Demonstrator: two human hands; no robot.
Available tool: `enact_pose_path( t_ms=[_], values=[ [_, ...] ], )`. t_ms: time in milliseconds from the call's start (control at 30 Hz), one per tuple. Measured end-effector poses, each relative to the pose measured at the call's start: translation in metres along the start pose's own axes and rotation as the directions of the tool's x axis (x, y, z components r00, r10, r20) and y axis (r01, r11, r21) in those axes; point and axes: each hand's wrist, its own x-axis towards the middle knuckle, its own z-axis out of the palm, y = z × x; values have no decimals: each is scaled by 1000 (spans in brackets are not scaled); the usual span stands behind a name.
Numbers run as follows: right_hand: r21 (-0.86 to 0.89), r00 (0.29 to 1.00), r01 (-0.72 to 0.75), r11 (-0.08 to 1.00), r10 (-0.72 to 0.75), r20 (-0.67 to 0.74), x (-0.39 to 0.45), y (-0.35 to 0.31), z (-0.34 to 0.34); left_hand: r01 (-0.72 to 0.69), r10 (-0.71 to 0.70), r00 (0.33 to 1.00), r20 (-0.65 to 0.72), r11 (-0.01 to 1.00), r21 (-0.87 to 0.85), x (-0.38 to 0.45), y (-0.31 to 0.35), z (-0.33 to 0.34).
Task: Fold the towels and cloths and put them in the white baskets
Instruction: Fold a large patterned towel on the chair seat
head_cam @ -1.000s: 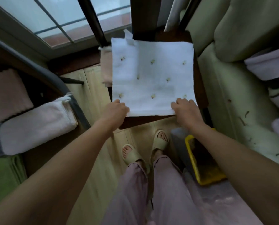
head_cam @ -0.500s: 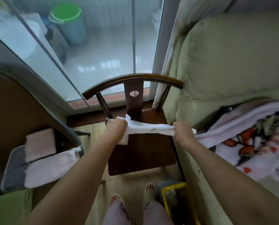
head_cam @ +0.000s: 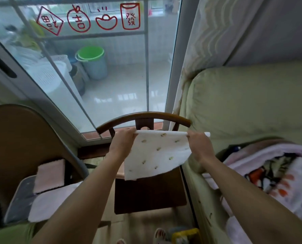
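Dark wooden chair (head_cam: pixel 150 194), pale green sofa (head_cam: pixel 252 106), green-rimmed bucket (head_cam: pixel 92 62) behind glass door (head_cam: pixel 122 81), patterned blanket (head_cam: pixel 277 175)

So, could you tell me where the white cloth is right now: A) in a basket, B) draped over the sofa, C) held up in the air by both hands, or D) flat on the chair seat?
C: the left hand and right hand each pinch a top corner of the cloth, which hangs above the chair seat.
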Motion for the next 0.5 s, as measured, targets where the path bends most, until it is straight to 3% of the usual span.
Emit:
enact_pose_path(
  t_ms=[233, 333, 500],
  values=[
    [-14, 1000, -1, 1000, 1, -25, -34, 0, 10, -64, 74, 994, 78, 990, -123, -39, -7, -4],
    [-15, 998, -35, 999, 35, 47, -60, 5, 34, 10, 26, 975, 222, 988, -156, -63, -15, 15],
    [114, 969, -91, 989, 62, 240, -102, 18, 87, 190, -87, 934, 347, 943, -272, -102, -33, 65]
  ],
)
